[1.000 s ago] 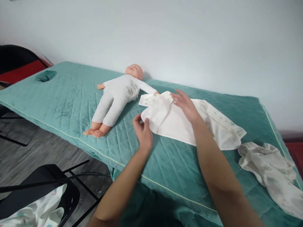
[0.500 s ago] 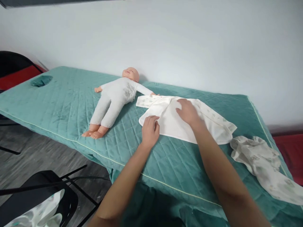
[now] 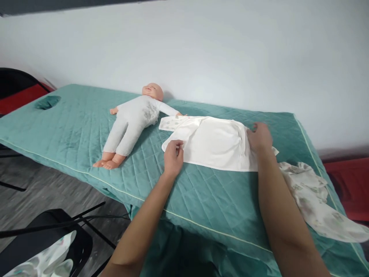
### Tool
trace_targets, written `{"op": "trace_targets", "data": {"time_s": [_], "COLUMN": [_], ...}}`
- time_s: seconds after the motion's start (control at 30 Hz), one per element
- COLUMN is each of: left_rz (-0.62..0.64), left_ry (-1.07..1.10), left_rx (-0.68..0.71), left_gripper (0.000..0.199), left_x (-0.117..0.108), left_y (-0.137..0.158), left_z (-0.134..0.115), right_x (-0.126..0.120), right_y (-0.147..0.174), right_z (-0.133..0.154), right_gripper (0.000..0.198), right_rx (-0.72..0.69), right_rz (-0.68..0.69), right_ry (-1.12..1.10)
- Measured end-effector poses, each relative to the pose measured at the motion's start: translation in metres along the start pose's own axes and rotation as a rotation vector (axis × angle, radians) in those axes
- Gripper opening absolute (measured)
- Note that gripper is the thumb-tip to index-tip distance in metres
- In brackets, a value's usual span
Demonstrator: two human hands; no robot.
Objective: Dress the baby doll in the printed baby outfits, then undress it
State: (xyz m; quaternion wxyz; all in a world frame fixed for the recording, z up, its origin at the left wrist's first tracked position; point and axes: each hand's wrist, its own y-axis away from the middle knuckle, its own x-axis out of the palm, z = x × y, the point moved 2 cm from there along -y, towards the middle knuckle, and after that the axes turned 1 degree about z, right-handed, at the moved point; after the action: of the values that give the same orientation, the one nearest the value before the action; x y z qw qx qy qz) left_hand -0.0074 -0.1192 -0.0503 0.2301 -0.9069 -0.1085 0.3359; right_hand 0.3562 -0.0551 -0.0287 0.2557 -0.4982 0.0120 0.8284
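A white baby shirt lies spread on the green quilted bed cover, its plain side up, with a printed sleeve at the left. My left hand is closed on the shirt's lower left edge, fingers bent. Toward the shirt's right side, my right hand touches the cloth with thumb and forefinger apart, slightly blurred; the fabric wrinkles beside it. Most of the right sleeve is hidden by that hand and forearm. Left of the shirt a baby doll with a white cloth body lies on its back, one hand close to the printed sleeve.
A crumpled printed baby garment lies at the bed's right end. The green bed cover has a hole at its far left. A black folding chair with printed cloth stands in front; a red object is beyond the right end.
My right hand has moved right across the shirt, from its middle to its right side. The white panel now lies over more of the right part. My left hand stays at the left edge.
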Motion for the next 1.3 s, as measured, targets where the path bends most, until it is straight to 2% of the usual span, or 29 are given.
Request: {"op": "trace_targets", "data": {"time_s": [0.2, 0.3, 0.37, 0.47, 0.57, 0.67, 0.77, 0.9, 1.13, 1.3], "left_rz": [0.097, 0.178, 0.271, 0.381, 0.421, 0.427, 0.330, 0.223, 0.186, 0.238], "left_ry": [-0.195, -0.192, -0.161, -0.177, -0.277, -0.299, -0.302, -0.334, -0.362, -0.445], "left_rx": [0.216, 0.345, 0.386, 0.301, 0.185, 0.052, -0.006, -0.007, 0.007, 0.034], "left_gripper": [0.026, 0.032, 0.036, 0.036, 0.035, 0.038, 0.050, 0.064, 0.068, 0.065], "left_x": [-0.003, 0.000, 0.011, 0.040, 0.071, 0.089, 0.093, 0.089, 0.090, 0.092], "left_y": [0.004, 0.011, 0.012, 0.000, -0.033, -0.066, -0.082, -0.079, -0.077, -0.078], "left_z": [-0.011, -0.024, -0.033, -0.042, -0.041, -0.033, -0.028, -0.029, -0.031, -0.029], "right_x": [0.003, -0.004, 0.000, 0.023, 0.051, 0.065, 0.064, 0.057, 0.046, 0.044], "right_y": [0.008, 0.008, 0.017, 0.045, 0.074, 0.082, 0.071, 0.057, 0.052, 0.052], "right_z": [0.008, 0.019, 0.037, 0.073, 0.096, 0.093, 0.081, 0.074, 0.077, 0.078], "right_gripper": [0.044, 0.041, 0.039, 0.043, 0.057, 0.059, 0.061, 0.067, 0.077, 0.087], "right_rx": [-0.119, -0.180, -0.235, -0.314, -0.385, -0.366, -0.300, -0.227, -0.130, -0.057], "right_rz": [0.013, -0.070, -0.039, 0.151, 0.247, 0.241, 0.207, 0.194, 0.101, 0.036], "right_ry": [0.055, -0.077, -0.237, -0.389, -0.203, -0.035, -0.004, 0.017, 0.052, 0.010]}}
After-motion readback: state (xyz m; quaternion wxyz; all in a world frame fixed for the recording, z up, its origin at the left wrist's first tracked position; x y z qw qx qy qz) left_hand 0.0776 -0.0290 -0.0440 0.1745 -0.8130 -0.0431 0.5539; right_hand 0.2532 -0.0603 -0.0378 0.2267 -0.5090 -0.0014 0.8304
